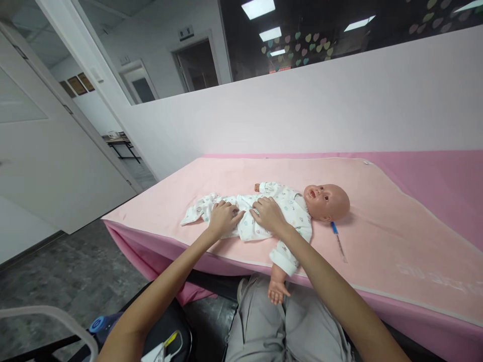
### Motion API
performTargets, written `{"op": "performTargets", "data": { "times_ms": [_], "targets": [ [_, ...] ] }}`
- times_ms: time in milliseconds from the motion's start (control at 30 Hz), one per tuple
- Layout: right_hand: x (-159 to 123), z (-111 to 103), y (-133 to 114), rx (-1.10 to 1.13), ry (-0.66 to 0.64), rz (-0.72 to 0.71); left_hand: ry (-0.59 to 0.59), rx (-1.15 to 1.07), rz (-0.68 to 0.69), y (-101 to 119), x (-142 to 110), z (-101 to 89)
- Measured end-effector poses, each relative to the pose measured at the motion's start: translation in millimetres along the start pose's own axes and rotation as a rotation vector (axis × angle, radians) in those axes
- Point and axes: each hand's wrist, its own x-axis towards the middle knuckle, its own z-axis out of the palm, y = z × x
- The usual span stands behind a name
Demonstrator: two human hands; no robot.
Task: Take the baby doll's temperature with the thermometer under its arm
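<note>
the dressed doll is taken as landmark: laid on its back on a peach mat, itself spread over a pink-draped counter. both hands are rested on the doll's patterned white outfit. the left hand is placed over the doll's leg portion, the right hand at its waist, just beside the left. fingers are bent in both, thumbs turned toward each other; whether fabric is pinched cannot be told. the doll's body is thus partly covered by the hands, its head well clear beyond the right one. one doll arm is stretched to its far side; the other is hung over the counter edge, below the right forearm. a slim blue-ended pen is seen just beside the doll's head, on its near side.
</note>
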Motion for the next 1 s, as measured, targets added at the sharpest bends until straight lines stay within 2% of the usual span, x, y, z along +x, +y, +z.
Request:
{"op": "performTargets", "data": {
  "times_ms": [167,300,433,500,567,633,667,733,800,833,900,1000],
  "targets": [
    [1.9,3.1,-0.1,-0.003,0.002,0.002,-0.099,0.021,-0.080,9.6,16.0,-8.4],
    [2.3,0.9,-0.2,0.059,0.073,0.083,-0.081,-0.238,-0.104,20.1,26.8,-6.5],
    [1.6,-3.2,0.0,0.130,0.147,0.110,-0.009,-0.510,-0.074,36.4,33.8,1.5],
    [1.1,-4.5,0.1,0.155,0.173,0.115,-0.050,-0.559,-0.034,41.5,35.1,4.6],
    [0.6,-5.3,-0.1,0.175,0.182,0.112,-0.146,-0.576,0.029,42.5,33.8,4.5],
    [0.4,-6.1,-0.5,0.189,0.181,0.105,-0.224,-0.545,0.120,40.6,28.7,0.0],
    [0.4,-6.6,-0.8,0.192,0.180,0.102,-0.223,-0.492,0.158,39.3,24.4,-3.6],
    [0.4,-7.7,-1.4,0.189,0.174,0.095,-0.133,-0.300,0.192,37.7,12.4,-11.6],
    [0.4,-8.4,-1.8,0.177,0.165,0.085,0.002,-0.073,0.153,38.4,-2.0,-17.9],
    [0.3,-8.4,-1.9,0.169,0.162,0.081,0.030,0.007,0.128,39.4,-9.1,-19.4],
    [0.1,-8.0,-2.1,0.157,0.158,0.076,-0.004,0.080,0.058,42.2,-21.1,-19.0],
    [-0.2,-6.6,-2.4,0.146,0.154,0.076,-0.106,0.077,-0.042,46.2,-30.3,-12.1]
  ]
}}
